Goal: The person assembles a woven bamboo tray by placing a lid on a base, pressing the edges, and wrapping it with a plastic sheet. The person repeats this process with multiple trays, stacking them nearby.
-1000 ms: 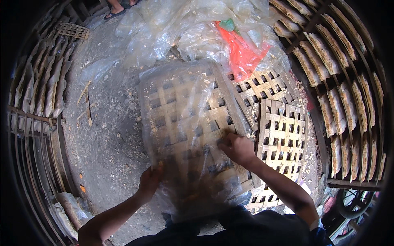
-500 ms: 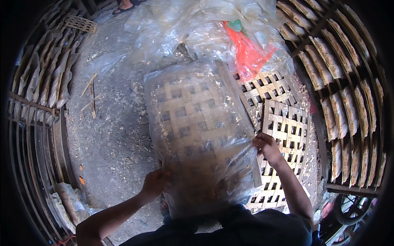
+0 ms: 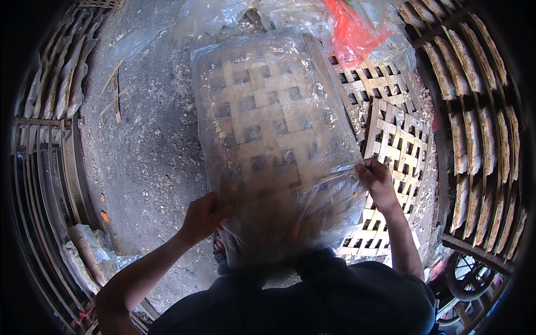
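A clear plastic sheet [image 3: 262, 106] with pale crumbs stuck to it lies over a woven bamboo tray [image 3: 268, 128], whose lattice shows through. My left hand [image 3: 202, 216] is closed at the near left edge of the sheet, its fingertips partly hidden against the plastic. On the other side my right hand [image 3: 378, 184] pinches the sheet's right edge, pulling creases across it. Beside that hand a bare woven bamboo tray [image 3: 399, 142] lies at an angle, partly over another lattice tray [image 3: 371, 84]. The sheet's near end hangs blurred in front of my body.
Slatted racks hold rows of crusted pale sheets on the right [image 3: 474, 134] and left [image 3: 61, 72]. Crumbs litter the grey floor [image 3: 151, 139]. Crumpled clear plastic [image 3: 218, 17] and a red plastic bag [image 3: 357, 33] lie at the far side. A wheel [image 3: 469, 279] is at lower right.
The view has shifted, so the tray, racks and red bag sit higher in the picture. Both hands stay on the sheet's edges and also appear higher, slightly farther apart.
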`<state>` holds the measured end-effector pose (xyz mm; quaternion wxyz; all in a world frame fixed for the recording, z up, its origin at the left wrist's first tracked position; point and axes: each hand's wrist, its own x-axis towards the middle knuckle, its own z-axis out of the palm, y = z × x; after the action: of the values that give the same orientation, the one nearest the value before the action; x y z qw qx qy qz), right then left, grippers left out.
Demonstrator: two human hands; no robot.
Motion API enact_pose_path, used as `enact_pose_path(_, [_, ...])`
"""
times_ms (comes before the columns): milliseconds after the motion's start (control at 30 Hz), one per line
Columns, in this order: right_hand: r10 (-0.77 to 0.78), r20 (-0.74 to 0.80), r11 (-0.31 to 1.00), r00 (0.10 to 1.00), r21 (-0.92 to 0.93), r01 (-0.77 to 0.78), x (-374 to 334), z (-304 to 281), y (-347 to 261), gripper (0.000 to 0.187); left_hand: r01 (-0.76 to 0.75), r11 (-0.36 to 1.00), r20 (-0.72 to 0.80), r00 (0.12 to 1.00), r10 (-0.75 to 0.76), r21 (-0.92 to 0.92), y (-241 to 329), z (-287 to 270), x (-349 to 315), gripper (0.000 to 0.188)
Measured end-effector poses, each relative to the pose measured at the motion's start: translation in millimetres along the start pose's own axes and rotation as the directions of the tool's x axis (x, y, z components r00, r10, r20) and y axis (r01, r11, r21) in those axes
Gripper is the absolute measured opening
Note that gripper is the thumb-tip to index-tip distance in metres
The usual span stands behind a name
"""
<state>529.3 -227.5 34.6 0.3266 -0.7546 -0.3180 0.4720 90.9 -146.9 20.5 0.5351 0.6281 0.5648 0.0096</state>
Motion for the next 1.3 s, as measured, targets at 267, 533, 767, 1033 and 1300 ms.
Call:
enact_pose_path(267, [-0.712, 0.120, 0.514, 0.692, -0.583, 0.630, -49.4, 46.0, -20.5, 0.050, -0.251, 0.893, -0.276, 0.889, 0.366, 0.374, 6.9, 1.1, -12.9, 0.038])
enact_pose_path(533, [-0.592, 0.605, 0.334, 0.533, -0.417, 0.845, -68.9, 89.4, 11.8, 0.042, -0.847, 0.085, 0.436, 0.353, 0.828, 0.525, -4.2, 56.8, -42.5, 0.040])
enact_pose_path(767, [-0.627, 0.604, 0.324, 0.492, -0.372, 0.870, -66.6, 96.0, 37.0, 0.028, -0.881, 0.127, 0.610, 0.414, 0.676, 0.456, -16.1, 53.7, -43.6, 0.031])
enact_pose_path(1033, [-0.673, 0.568, 0.388, 0.474, -0.274, 0.880, -58.5, 92.1, 35.7, 0.025, -0.914, 0.096, 0.698, 0.366, 0.615, 0.395, -15.9, 46.0, -40.6, 0.026])
enact_pose_path(1300, [-0.604, 0.398, 0.625, 0.690, -0.301, 0.720, -54.8, 64.6, 20.4, 0.029, -0.920, 0.126, 0.674, 0.360, 0.645, 0.370, -14.0, 41.4, -37.9, 0.024])
